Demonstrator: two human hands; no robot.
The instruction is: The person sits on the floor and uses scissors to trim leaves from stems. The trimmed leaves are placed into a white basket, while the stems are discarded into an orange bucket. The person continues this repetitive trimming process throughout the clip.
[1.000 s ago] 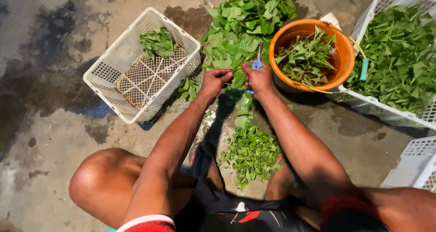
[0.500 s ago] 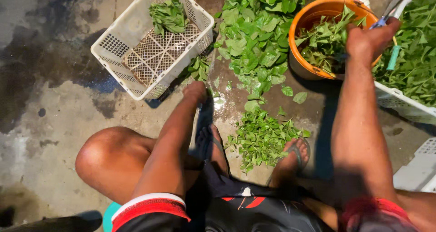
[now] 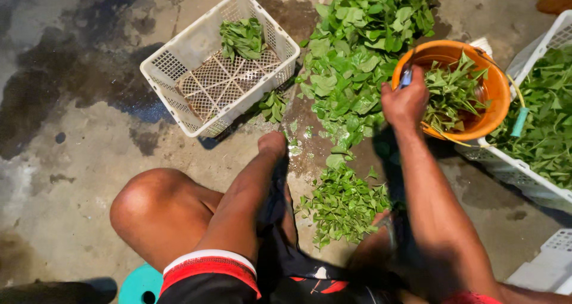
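Rough concrete floor (image 3: 71, 179), round orange bucket (image 3: 497, 95)

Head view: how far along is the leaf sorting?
Done: a small bunch in the white basket and some greens in the orange bowl. In hand: the right hand is at the bowl's rim. Left: the big leaf pile on the floor.

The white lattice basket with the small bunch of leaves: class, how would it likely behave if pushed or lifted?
The white lattice basket looks light: open mesh walls and only a small bunch of leaves inside. It would probably slide easily on the wet concrete floor. Its wide flat base suggests it is unlikely to tip.
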